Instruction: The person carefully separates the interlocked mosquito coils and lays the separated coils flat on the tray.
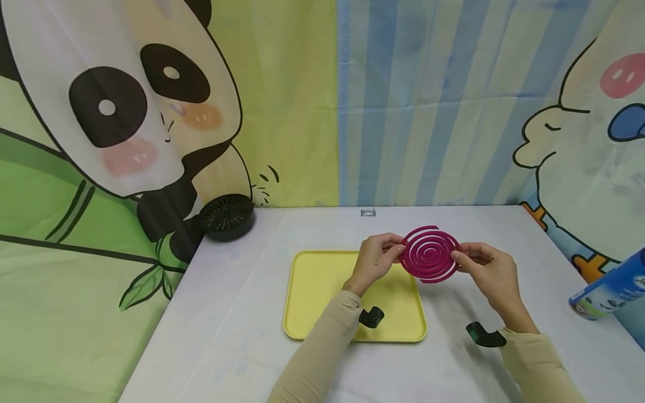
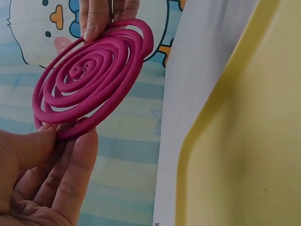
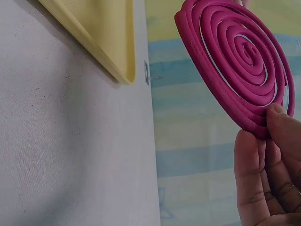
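Note:
A magenta mosquito coil (image 1: 430,254), a flat double spiral, is held up above the table between both hands. My left hand (image 1: 375,260) pinches its left edge between thumb and fingers, over the right part of the yellow tray (image 1: 322,302). On the opposite edge my right hand (image 1: 489,274) pinches the coil with the thumb on the near face. In the left wrist view the coil (image 2: 89,80) is tilted, with gaps showing between its outer rings. The right wrist view shows the coil (image 3: 240,61) with its rings bunched close near the right thumb.
A round black slotted container (image 1: 228,217) stands at the table's back left corner. At the right edge a blue can (image 1: 610,285) leans in view. Behind the white table (image 1: 227,313) hangs a printed curtain (image 1: 297,112) with cartoon animals.

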The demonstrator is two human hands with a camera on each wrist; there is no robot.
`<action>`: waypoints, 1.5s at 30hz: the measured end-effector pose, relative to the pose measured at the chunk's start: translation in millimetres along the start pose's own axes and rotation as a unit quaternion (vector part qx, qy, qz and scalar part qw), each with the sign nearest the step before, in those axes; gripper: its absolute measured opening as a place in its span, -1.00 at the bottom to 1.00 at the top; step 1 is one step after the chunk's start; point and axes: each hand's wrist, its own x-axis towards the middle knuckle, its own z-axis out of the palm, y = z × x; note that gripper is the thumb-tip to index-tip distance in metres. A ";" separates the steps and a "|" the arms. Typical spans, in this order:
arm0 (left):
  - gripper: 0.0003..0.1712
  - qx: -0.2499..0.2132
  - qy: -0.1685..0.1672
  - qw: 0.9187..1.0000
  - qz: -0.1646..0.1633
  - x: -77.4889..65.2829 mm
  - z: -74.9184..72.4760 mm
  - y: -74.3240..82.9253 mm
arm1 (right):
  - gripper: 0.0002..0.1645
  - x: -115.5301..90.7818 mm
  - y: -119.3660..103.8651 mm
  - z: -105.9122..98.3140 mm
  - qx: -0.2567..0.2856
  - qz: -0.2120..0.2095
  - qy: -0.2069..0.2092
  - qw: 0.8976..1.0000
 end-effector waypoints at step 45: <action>-0.74 -0.034 -0.017 0.999 -0.020 -0.2 0.5 1.1 | -0.66 -3.8 3.6 -1.1 0.009 -0.024 0.005 1.000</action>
